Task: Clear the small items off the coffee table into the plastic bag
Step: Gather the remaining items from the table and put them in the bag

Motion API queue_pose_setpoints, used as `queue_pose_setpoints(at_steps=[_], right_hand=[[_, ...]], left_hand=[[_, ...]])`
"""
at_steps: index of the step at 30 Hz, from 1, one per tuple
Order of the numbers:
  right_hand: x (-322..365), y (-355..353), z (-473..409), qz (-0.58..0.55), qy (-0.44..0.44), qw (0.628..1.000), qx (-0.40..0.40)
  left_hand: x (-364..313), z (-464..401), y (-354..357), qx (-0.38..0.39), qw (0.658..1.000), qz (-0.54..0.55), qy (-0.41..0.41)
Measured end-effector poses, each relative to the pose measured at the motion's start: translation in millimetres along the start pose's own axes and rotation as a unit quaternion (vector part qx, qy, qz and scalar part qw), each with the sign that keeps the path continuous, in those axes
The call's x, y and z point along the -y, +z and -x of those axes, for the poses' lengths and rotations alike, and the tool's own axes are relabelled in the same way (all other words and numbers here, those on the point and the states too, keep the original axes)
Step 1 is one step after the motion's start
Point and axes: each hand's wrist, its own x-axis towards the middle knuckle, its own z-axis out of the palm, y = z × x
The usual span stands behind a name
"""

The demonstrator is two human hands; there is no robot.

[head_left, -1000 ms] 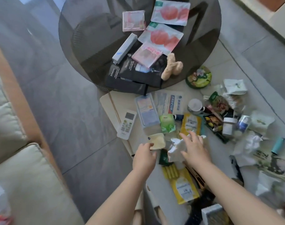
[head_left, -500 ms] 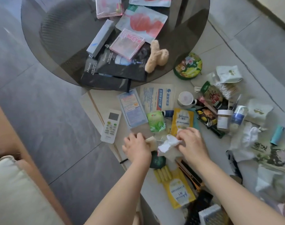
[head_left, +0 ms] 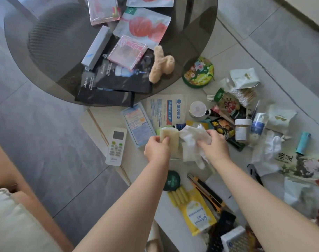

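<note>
The pale coffee table point(head_left: 173, 219) is strewn with small items. My left hand point(head_left: 157, 150) pinches a cream rectangular pad point(head_left: 170, 138) and holds it just above the table. Beside it my right hand point(head_left: 216, 147) grips a crumpled white tissue point(head_left: 192, 140) that hangs down from its fingers. Under both hands lie a green sachet and a yellow pouch, mostly hidden. A white remote point(head_left: 116, 146), a blue-white packet point(head_left: 137, 125) and a mask packet point(head_left: 166, 110) lie close by. No plastic bag can be picked out with certainty.
A round dark glass table point(head_left: 51, 57) at the back carries face-mask sachets, a grey box and a fuzzy clip. To the right lie jars, snack packets, a teal tube point(head_left: 303, 142) and more tissue. A yellow wipes pack point(head_left: 197, 215) and a cutter point(head_left: 206, 190) lie near my arms. A sofa cushion sits at bottom left.
Both hands have lifted off the table: the left now holds up the cream pad, the right has gathered and raised the white tissue. The view has shifted closer and lower.
</note>
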Motion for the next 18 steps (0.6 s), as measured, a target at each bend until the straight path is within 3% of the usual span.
queue_pose_setpoints(at_steps=[4,11,18], right_hand=[[3.8,9.7,-11.8,0.061,0.035,0.997,-0.039],[8.2,7.2,-30.5,0.107,0.088,0.99,-0.004],[7.9,-6.2,-15.6,0.015,0.013,0.999,-0.042]], left_hand=[[7.3,-12.9,13.6,-0.036,0.997,0.043,-0.061],[9.6,-19.0,22.9,-0.054,0.982,0.141,-0.11],[2.2,3.2,17.9,0.011,0.987,0.131,-0.092]])
